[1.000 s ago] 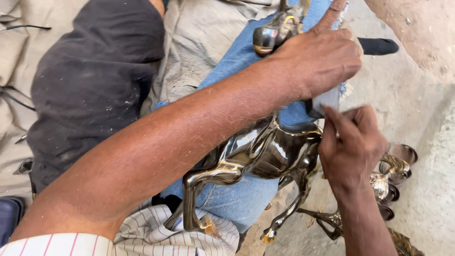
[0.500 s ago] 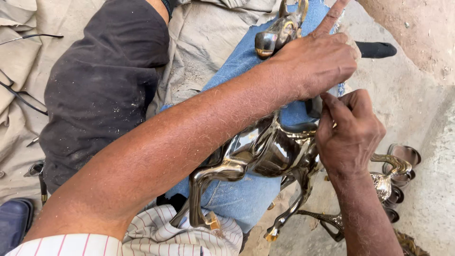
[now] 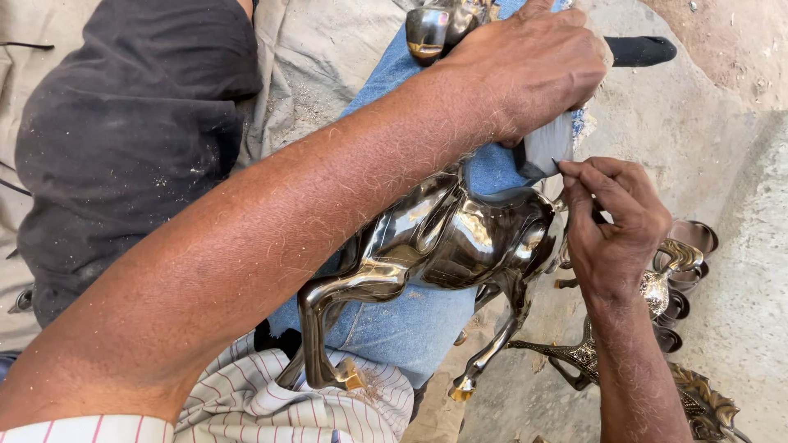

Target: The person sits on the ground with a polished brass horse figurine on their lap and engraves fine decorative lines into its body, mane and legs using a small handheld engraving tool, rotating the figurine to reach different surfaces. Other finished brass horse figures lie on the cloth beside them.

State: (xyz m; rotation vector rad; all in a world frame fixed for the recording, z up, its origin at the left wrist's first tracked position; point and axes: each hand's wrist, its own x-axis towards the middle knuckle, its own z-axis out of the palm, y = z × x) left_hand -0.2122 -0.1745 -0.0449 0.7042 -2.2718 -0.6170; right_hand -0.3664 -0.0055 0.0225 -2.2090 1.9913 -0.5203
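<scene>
A shiny dark metal horse figurine (image 3: 460, 238) lies across my lap on blue jeans (image 3: 402, 328), its legs pointing toward me. My left hand (image 3: 533, 66) is closed over the horse's upper end, near a polished rounded part (image 3: 427, 33). A small grey-white sheet (image 3: 546, 148) sticks out from under that hand. My right hand (image 3: 611, 221) is beside the horse's body, and its thumb and fingertips pinch the lower edge of the sheet. What lies under my left palm is hidden.
Several brass-coloured ornate metal pieces (image 3: 673, 279) lie on the dusty ground (image 3: 739, 164) to the right. A dark cloth (image 3: 123, 139) and pale sacking (image 3: 320, 57) cover the left. A black shoe tip (image 3: 640, 51) shows at the top right.
My left forefinger, raised before, has folded down onto the horse. The grey sheet shows again below that hand, and my right fingertips now pinch its edge. The horse has shifted slightly.
</scene>
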